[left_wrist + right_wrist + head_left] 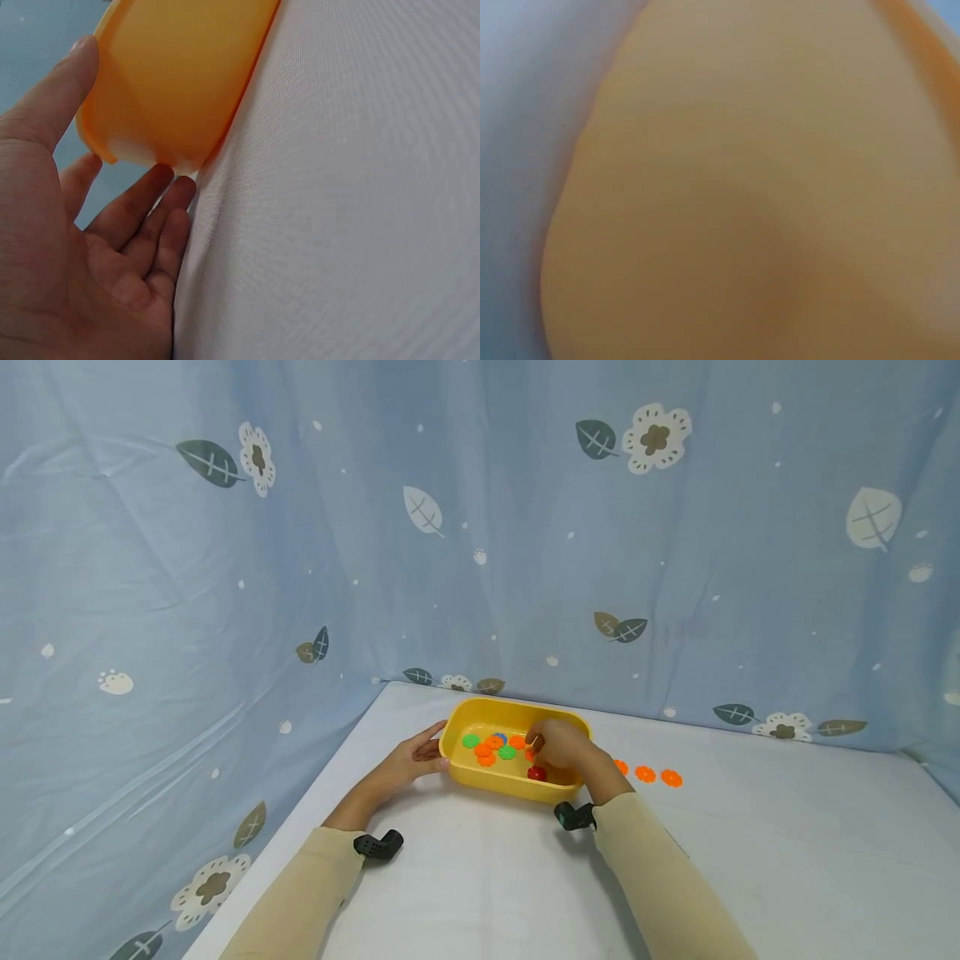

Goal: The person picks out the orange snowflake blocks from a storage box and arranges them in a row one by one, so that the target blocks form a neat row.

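A yellow plastic basin [487, 781] holds several small scalloped plastic discs, among them orange discs [486, 760], green discs [507, 752], a mostly covered blue disc [501, 738] and a red disc [537, 773]. My left hand [405, 764] touches the basin's left end. In the left wrist view, its thumb and loosely bent fingers [124, 206] rest against the basin's wall and rim. My right hand [558, 745] reaches inside the basin's right half, fingers pointing down beside an orange disc and the red one. Its fingertips are partly hidden, and only blurred basin wall [742, 150] fills the right wrist view.
Three orange discs [646, 774] lie in a row on the white tablecloth [750, 843], right of the basin, the nearest partly behind the right wrist. A blue patterned curtain [510, 568] hangs behind and along the left of the table.
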Demonstrator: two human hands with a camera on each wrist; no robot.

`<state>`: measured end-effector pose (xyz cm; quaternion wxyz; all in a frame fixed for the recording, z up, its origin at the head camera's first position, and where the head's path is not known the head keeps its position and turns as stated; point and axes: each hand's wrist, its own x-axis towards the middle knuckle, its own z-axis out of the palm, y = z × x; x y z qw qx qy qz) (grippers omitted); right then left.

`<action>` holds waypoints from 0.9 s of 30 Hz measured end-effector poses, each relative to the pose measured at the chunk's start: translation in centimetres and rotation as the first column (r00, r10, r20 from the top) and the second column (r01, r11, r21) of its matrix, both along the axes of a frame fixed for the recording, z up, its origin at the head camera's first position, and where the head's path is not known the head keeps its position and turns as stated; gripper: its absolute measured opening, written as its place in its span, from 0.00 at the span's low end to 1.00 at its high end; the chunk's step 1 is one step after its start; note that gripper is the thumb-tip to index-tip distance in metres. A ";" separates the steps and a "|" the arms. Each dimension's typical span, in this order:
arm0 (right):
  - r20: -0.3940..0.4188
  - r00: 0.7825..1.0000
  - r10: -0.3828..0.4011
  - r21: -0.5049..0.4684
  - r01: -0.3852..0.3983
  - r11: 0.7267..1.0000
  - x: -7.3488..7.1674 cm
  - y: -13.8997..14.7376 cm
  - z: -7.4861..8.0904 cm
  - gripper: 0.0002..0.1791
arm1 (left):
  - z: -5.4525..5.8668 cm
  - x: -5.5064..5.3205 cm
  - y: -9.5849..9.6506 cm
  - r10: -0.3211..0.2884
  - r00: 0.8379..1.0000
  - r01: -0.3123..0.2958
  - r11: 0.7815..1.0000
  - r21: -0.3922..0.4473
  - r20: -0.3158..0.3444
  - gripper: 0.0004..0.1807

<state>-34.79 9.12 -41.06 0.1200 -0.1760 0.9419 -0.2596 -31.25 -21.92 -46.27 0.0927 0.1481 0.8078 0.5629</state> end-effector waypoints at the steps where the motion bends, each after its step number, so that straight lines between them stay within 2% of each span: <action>1: 0.002 1.000 -0.004 -0.004 0.004 1.000 0.0 0.0 0.0 0.15 | 0.0 0.0 0.0 -0.001 1.000 0.001 1.000 0.000 0.002 0.45; 4: -0.006 1.000 -0.025 0.007 0.025 1.000 -0.1 -0.1 -0.2 0.14 | 0.4 0.3 0.0 -0.003 1.000 0.003 1.000 -0.003 0.005 0.45; 14: -0.010 0.996 -0.093 0.155 0.094 0.983 0.1 -0.4 -0.3 0.11 | 0.1 0.4 0.1 0.011 1.000 -0.011 1.000 0.000 -0.004 0.43; 22: -0.008 0.999 -0.052 0.105 0.053 0.993 0.1 -0.2 0.0 0.13 | 0.6 0.5 0.3 0.013 1.000 -0.013 1.000 -0.003 -0.003 0.44; 27: -0.023 1.000 -0.010 0.084 0.012 0.996 -0.1 -0.1 0.1 0.13 | 0.4 0.5 0.2 -0.001 1.000 0.001 1.000 0.007 -0.006 0.44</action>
